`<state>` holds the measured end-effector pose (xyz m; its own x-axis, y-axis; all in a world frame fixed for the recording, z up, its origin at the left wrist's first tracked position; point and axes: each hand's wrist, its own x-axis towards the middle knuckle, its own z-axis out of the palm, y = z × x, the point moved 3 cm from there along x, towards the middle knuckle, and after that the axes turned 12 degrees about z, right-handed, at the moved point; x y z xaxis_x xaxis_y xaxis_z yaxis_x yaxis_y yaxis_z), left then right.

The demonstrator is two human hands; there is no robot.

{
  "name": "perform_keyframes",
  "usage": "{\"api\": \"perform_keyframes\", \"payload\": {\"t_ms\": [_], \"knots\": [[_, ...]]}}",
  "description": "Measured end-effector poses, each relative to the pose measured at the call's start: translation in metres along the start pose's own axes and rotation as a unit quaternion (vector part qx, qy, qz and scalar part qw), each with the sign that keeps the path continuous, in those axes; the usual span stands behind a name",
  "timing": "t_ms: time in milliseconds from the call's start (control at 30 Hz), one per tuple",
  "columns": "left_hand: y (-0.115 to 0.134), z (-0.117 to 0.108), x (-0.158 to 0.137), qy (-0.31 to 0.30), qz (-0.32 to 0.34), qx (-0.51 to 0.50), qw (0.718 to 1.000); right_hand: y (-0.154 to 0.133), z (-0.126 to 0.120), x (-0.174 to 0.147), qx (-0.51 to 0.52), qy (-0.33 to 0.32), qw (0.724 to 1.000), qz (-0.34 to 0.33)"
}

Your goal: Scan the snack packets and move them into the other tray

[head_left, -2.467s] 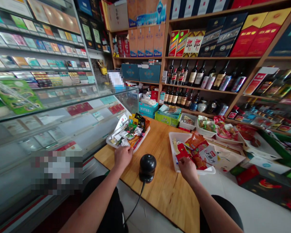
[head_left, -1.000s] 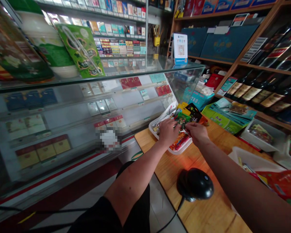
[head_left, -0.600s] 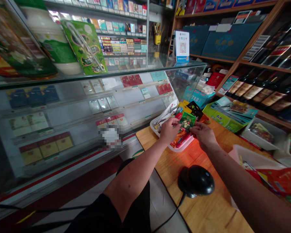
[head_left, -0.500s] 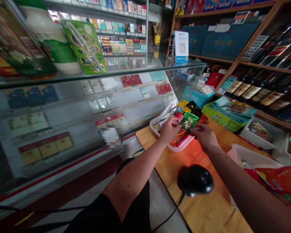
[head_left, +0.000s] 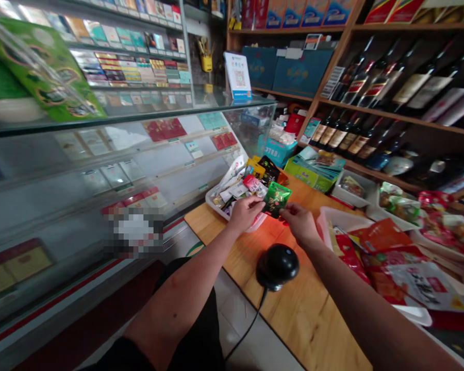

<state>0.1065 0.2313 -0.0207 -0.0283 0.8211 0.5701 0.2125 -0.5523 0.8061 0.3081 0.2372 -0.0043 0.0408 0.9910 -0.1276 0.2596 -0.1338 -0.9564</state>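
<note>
Holds the green packet point(head_left: 277, 198) up in both hands, over the worktop point(head_left: 313, 319), between the white tray point(head_left: 212, 205) and the black domed device point(head_left: 281, 264). Pinches the left edge with the left hand point(head_left: 244, 214), thumb close to fingers, a narrow grip! Pinches the lower right corner with the right hand point(head_left: 302, 224), just as narrow. Grips only at the margins, probably to stretch the pouch flat and leave most of the printed front uncovered. Hard to tell from this angle any gap between packet and tray rim. Note the red glow point(head_left: 272, 230) on the worktop just below, apparently cast by the device. Holds the forearms either side of that device, likely to leave the space before it open. Look left: small packets point(head_left: 235, 191) heaped in the tray. Look right: larger red bags point(head_left: 388, 242) in the white bin point(head_left: 327, 233), well within reach, perhaps for easy picking.
</note>
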Motion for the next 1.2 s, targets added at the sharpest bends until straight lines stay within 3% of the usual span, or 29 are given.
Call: {"api": "perform_keyframes", "payload": {"t_ms": [367, 567, 700, 800, 1067, 1200], "knots": [[0.012, 0.029, -0.013, -0.101, 0.002, 0.005, 0.995, 0.023, -0.038, -0.024, 0.015, 0.033, 0.999, 0.013], [0.014, 0.034, -0.013, -0.095, 0.023, 0.046, 0.994, 0.017, -0.048, -0.034, -0.041, 0.062, 0.997, -0.018], [0.011, 0.040, -0.015, -0.086, -0.040, -0.043, 0.995, 0.016, -0.049, -0.038, 0.029, 0.035, 0.998, 0.034], [0.009, 0.046, -0.015, -0.076, -0.075, -0.126, 0.986, 0.017, -0.049, -0.037, 0.028, 0.041, 0.998, 0.029], [0.011, 0.060, -0.012, -0.081, -0.058, -0.169, 0.981, 0.028, -0.045, -0.030, 0.146, 0.024, 0.987, 0.055], [0.008, 0.061, -0.015, -0.107, -0.100, -0.186, 0.972, 0.032, -0.047, -0.026, 0.184, 0.042, 0.980, 0.070]]}}
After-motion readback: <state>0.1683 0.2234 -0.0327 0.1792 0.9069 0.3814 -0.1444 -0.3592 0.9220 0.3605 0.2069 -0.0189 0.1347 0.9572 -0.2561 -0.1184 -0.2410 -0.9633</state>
